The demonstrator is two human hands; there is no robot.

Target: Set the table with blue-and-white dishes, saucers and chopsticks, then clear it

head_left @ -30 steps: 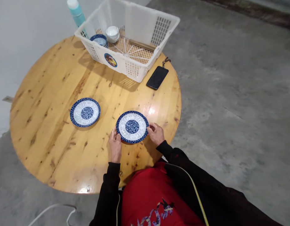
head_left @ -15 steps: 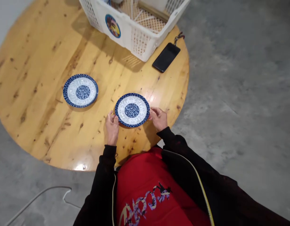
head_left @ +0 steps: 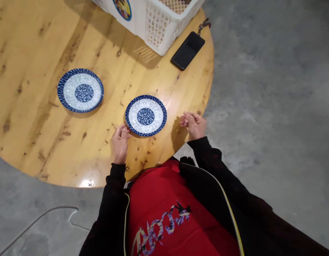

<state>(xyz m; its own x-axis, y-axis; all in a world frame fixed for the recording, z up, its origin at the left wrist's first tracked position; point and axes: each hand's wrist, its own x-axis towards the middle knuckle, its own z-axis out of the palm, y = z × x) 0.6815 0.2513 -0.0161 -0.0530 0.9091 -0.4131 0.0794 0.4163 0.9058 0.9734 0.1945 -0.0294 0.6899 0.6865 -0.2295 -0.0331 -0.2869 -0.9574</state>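
Observation:
A blue-and-white patterned plate [head_left: 145,115] lies flat on the round wooden table [head_left: 33,142], close to its near edge. My left hand [head_left: 119,140] rests at the plate's lower left, fingertips pinched on its rim. My right hand [head_left: 194,124] hovers off to the plate's right over the table edge, fingers loosely bent and apart, holding nothing. A second plate of the same pattern [head_left: 80,90] sits further left.
A white plastic basket [head_left: 151,21] stands at the far side, cut off by the frame's top. A black phone [head_left: 188,50] with a key ring lies beside it near the right edge. Grey concrete floor surrounds the table; a white cable [head_left: 33,222] runs along it at lower left.
My right hand has let go of the near plate's right rim and drawn away to the right. The view has tilted down, so the basket's contents and the bottle are out of view.

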